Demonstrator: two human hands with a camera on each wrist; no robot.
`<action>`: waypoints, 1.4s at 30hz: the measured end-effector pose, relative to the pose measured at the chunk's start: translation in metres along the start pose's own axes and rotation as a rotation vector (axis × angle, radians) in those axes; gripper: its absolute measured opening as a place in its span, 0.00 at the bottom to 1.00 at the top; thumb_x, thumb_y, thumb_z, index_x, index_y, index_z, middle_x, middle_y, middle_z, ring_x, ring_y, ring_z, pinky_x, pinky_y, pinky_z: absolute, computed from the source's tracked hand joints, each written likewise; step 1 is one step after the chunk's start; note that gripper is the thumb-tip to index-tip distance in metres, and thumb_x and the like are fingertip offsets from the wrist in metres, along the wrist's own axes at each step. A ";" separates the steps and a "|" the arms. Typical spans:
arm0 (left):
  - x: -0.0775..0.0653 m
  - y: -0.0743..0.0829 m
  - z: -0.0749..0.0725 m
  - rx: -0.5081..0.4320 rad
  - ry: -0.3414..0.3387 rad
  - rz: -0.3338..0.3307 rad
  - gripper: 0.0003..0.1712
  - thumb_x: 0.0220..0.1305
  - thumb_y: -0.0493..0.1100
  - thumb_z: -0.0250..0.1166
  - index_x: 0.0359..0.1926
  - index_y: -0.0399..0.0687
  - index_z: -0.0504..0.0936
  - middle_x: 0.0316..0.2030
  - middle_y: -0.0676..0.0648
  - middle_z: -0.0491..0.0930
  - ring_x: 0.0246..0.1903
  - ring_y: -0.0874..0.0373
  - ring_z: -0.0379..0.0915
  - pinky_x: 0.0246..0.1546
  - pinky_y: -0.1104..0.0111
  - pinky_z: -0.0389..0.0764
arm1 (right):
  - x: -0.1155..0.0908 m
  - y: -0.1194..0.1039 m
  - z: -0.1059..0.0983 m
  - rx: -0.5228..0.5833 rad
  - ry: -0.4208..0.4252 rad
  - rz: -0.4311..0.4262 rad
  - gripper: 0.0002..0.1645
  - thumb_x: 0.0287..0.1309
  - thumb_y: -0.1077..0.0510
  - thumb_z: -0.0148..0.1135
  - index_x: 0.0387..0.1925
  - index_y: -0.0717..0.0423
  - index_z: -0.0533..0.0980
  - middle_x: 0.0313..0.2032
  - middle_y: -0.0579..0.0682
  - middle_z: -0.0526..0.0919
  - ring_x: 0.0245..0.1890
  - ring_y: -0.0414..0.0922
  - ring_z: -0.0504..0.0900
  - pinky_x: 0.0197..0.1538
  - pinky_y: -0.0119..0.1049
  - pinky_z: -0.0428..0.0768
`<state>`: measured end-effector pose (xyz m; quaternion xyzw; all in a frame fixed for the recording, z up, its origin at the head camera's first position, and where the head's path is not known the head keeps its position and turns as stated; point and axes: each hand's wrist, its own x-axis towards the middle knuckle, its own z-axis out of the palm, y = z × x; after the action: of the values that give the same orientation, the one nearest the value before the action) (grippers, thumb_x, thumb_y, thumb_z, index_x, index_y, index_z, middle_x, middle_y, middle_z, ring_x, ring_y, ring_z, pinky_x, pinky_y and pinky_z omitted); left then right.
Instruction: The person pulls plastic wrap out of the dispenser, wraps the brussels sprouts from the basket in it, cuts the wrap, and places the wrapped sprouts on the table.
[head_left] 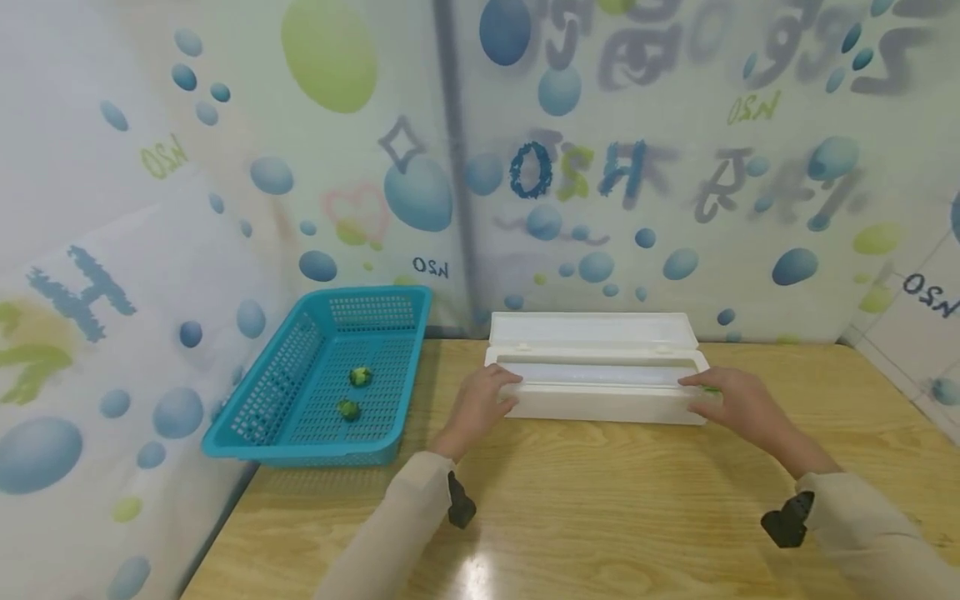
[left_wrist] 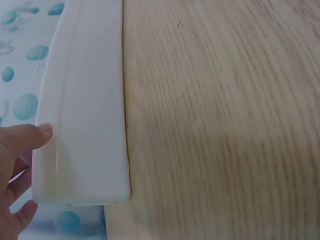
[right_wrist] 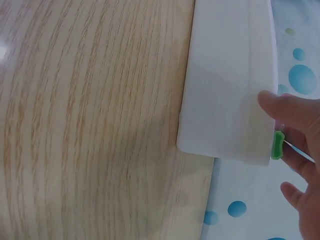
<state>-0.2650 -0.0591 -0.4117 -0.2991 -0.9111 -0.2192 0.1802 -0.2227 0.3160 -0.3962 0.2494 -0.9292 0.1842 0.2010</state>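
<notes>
A long white cling film dispenser [head_left: 600,406] stands on the table with its lid [head_left: 592,329] tipped back. Inside it lies a pale roll of film [head_left: 585,372]. My left hand [head_left: 478,402] holds the left end, thumb on the front edge; its other fingers are partly hidden behind the box in the left wrist view. At the opposite end my right hand [head_left: 738,407] grips the corner, its thumb on the front edge. Close by its fingers, a small green piece [right_wrist: 278,145] sticks out at that end, probably the slide cutter.
A blue plastic basket [head_left: 326,452] stands left of the dispenser. Two small green vegetables [head_left: 361,377] lie in it. Behind the wooden table [head_left: 600,508] hangs a wall covering [head_left: 652,208] with printed bubbles, and it continues along the left side.
</notes>
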 end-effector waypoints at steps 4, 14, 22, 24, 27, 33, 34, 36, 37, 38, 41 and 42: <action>0.004 -0.001 -0.001 0.022 -0.008 -0.019 0.11 0.52 0.40 0.69 0.40 0.48 0.84 0.37 0.51 0.81 0.40 0.56 0.75 0.42 0.65 0.75 | 0.002 0.003 0.001 0.017 -0.026 0.048 0.14 0.43 0.65 0.69 0.37 0.62 0.81 0.35 0.59 0.83 0.36 0.58 0.79 0.36 0.53 0.75; 0.015 -0.003 -0.007 -0.008 -0.109 -0.068 0.08 0.60 0.45 0.63 0.37 0.49 0.85 0.36 0.53 0.82 0.36 0.61 0.77 0.35 0.71 0.76 | 0.010 0.006 -0.006 0.027 -0.129 0.154 0.08 0.48 0.65 0.65 0.34 0.61 0.82 0.32 0.55 0.84 0.29 0.48 0.77 0.34 0.47 0.75; 0.023 -0.005 -0.014 -0.084 -0.138 -0.104 0.09 0.63 0.43 0.60 0.39 0.47 0.84 0.35 0.52 0.82 0.33 0.61 0.76 0.33 0.70 0.76 | 0.021 0.009 -0.011 0.079 -0.137 0.132 0.07 0.51 0.69 0.62 0.35 0.64 0.81 0.32 0.57 0.83 0.36 0.58 0.80 0.38 0.53 0.76; 0.026 -0.005 -0.015 -0.108 -0.138 -0.116 0.09 0.63 0.43 0.60 0.40 0.46 0.84 0.36 0.51 0.82 0.34 0.60 0.76 0.35 0.70 0.76 | 0.024 0.010 -0.012 0.091 -0.136 0.144 0.08 0.52 0.69 0.61 0.36 0.65 0.80 0.32 0.58 0.83 0.36 0.58 0.80 0.37 0.52 0.77; 0.031 -0.005 -0.018 -0.129 -0.132 -0.119 0.09 0.62 0.41 0.60 0.39 0.44 0.83 0.35 0.48 0.80 0.36 0.58 0.75 0.37 0.70 0.76 | 0.029 0.011 -0.013 0.103 -0.133 0.164 0.08 0.53 0.69 0.60 0.36 0.65 0.80 0.33 0.58 0.83 0.36 0.58 0.80 0.36 0.50 0.77; 0.042 -0.005 -0.021 -0.116 -0.136 -0.120 0.07 0.61 0.39 0.61 0.36 0.41 0.84 0.34 0.47 0.81 0.36 0.56 0.76 0.39 0.67 0.76 | 0.039 0.015 -0.018 0.110 -0.139 0.231 0.11 0.57 0.66 0.58 0.41 0.68 0.78 0.37 0.63 0.82 0.38 0.60 0.79 0.39 0.52 0.76; 0.044 -0.006 -0.022 -0.112 -0.139 -0.121 0.07 0.61 0.39 0.61 0.36 0.41 0.84 0.35 0.47 0.81 0.37 0.56 0.76 0.40 0.67 0.76 | 0.041 0.015 -0.018 0.112 -0.140 0.240 0.12 0.57 0.66 0.58 0.42 0.68 0.78 0.38 0.64 0.81 0.39 0.60 0.78 0.40 0.54 0.76; 0.048 -0.007 -0.023 -0.112 -0.151 -0.134 0.07 0.61 0.39 0.61 0.37 0.41 0.84 0.35 0.47 0.82 0.37 0.56 0.77 0.40 0.67 0.76 | 0.045 0.017 -0.019 0.117 -0.136 0.254 0.12 0.58 0.65 0.58 0.42 0.69 0.78 0.40 0.66 0.80 0.41 0.62 0.77 0.43 0.56 0.74; 0.050 -0.008 -0.023 -0.114 -0.155 -0.137 0.07 0.61 0.38 0.61 0.37 0.41 0.84 0.35 0.47 0.82 0.37 0.56 0.77 0.39 0.67 0.76 | 0.046 0.017 -0.020 0.121 -0.136 0.266 0.13 0.58 0.64 0.58 0.43 0.70 0.77 0.40 0.66 0.80 0.42 0.62 0.77 0.43 0.56 0.74; 0.052 -0.009 -0.024 -0.117 -0.157 -0.144 0.07 0.61 0.38 0.61 0.37 0.41 0.84 0.36 0.46 0.82 0.37 0.56 0.77 0.39 0.68 0.76 | 0.048 0.018 -0.020 0.126 -0.129 0.273 0.13 0.58 0.64 0.58 0.42 0.70 0.77 0.40 0.67 0.80 0.42 0.63 0.77 0.44 0.56 0.74; 0.058 -0.011 -0.026 -0.131 -0.153 -0.158 0.07 0.60 0.38 0.62 0.37 0.41 0.84 0.35 0.47 0.82 0.35 0.56 0.77 0.38 0.69 0.77 | 0.051 0.019 -0.021 0.133 -0.095 0.273 0.12 0.57 0.64 0.59 0.40 0.71 0.78 0.39 0.66 0.80 0.41 0.63 0.77 0.43 0.56 0.74; 0.060 -0.011 -0.027 -0.130 -0.149 -0.162 0.07 0.60 0.38 0.62 0.36 0.41 0.84 0.35 0.47 0.82 0.35 0.56 0.77 0.38 0.69 0.77 | 0.052 0.019 -0.021 0.133 -0.084 0.268 0.12 0.57 0.65 0.59 0.40 0.71 0.78 0.38 0.66 0.81 0.40 0.63 0.77 0.42 0.56 0.74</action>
<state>-0.3118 -0.0534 -0.3648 -0.2511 -0.9269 -0.2689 0.0738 -0.2685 0.3203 -0.3586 0.1435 -0.9475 0.2601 0.1184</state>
